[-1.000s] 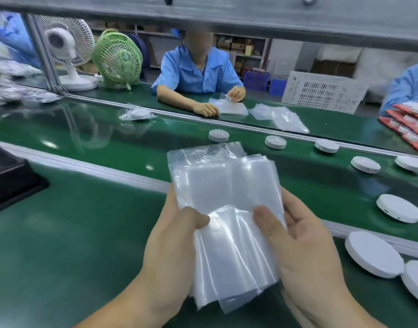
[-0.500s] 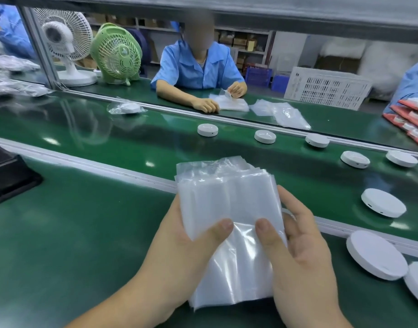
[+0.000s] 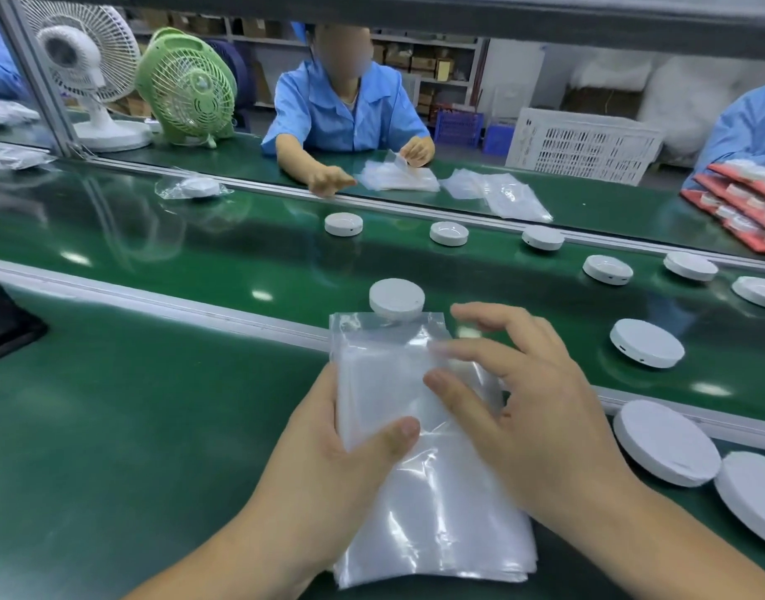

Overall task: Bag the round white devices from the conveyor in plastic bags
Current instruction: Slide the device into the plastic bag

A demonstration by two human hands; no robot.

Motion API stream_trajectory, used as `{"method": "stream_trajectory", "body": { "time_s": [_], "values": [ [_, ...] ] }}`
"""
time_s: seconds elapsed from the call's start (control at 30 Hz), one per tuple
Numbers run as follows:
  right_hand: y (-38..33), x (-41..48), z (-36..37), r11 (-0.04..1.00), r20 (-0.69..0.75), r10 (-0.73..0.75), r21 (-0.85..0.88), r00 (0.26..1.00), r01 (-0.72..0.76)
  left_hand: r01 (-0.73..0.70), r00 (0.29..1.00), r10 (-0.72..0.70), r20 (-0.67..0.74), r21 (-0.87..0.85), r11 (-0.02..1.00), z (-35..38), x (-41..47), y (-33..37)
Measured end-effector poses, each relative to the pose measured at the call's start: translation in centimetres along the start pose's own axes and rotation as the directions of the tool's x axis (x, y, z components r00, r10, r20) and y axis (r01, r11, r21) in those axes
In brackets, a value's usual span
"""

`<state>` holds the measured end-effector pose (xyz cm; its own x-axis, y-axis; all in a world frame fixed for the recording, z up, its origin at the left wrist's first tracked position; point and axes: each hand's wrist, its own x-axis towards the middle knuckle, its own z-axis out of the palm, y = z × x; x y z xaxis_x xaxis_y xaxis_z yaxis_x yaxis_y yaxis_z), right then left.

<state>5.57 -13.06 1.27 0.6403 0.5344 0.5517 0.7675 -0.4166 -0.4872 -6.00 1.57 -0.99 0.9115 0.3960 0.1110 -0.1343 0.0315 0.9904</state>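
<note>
Bagging looks barely begun: one bagged device (image 3: 194,188) lies far along the conveyor (image 3: 242,270), many round white devices (image 3: 646,342) sit bare on it, and no bag in hand looks opened. The left hand (image 3: 328,461) grips a stack of plastic bags (image 3: 437,504), thumb pressed on top; the right hand (image 3: 540,409) hovers over the stack, fingers spread and slack, holding nothing; the nearest device (image 3: 396,298) rests on the belt just beyond the stack's top edge, touched by neither hand.
</note>
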Motion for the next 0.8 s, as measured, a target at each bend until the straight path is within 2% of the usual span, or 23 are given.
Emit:
{"method": "stream_trajectory", "body": {
  "time_s": [0.1, 0.2, 0.3, 0.43, 0.7, 0.8],
  "values": [
    [-0.39, 0.07, 0.15, 0.994, -0.091, 0.013, 0.105, 0.996, -0.004, -0.011, 1.0, 0.011, 0.012, 0.024, 1.0, 0.13, -0.06, -0.09],
    [-0.78, 0.21, 0.03, 0.953, -0.052, 0.097, 0.292, 0.994, -0.078, -0.007, 1.0, 0.007, 0.026, 0.033, 0.999, 0.15, -0.1, -0.09],
    [-0.71, 0.45, -0.08, 0.904, -0.006, 0.163, 0.402, 0.987, -0.146, -0.002, 0.999, 0.001, 0.032, 0.038, 0.999, 0.09, -0.14, -0.09],
    [-0.38, 0.28, -0.04, 0.868, -0.002, 0.229, 0.452, 0.974, -0.203, 0.017, 1.0, -0.017, 0.009, 0.054, 0.998, 0.03, -0.12, -0.04],
    [-0.34, 0.06, 0.28, 0.852, -0.101, 0.246, 0.497, 0.964, -0.165, 0.008, 1.0, -0.008, -0.01, 0.078, 0.997, -0.07, -0.06, -0.03],
    [0.01, 0.26, 0.43, 0.843, -0.088, 0.252, 0.509, 0.964, -0.174, 0.027, 1.0, -0.026, -0.008, 0.082, 0.996, -0.18, 0.01, 0.09]
  ]
}}
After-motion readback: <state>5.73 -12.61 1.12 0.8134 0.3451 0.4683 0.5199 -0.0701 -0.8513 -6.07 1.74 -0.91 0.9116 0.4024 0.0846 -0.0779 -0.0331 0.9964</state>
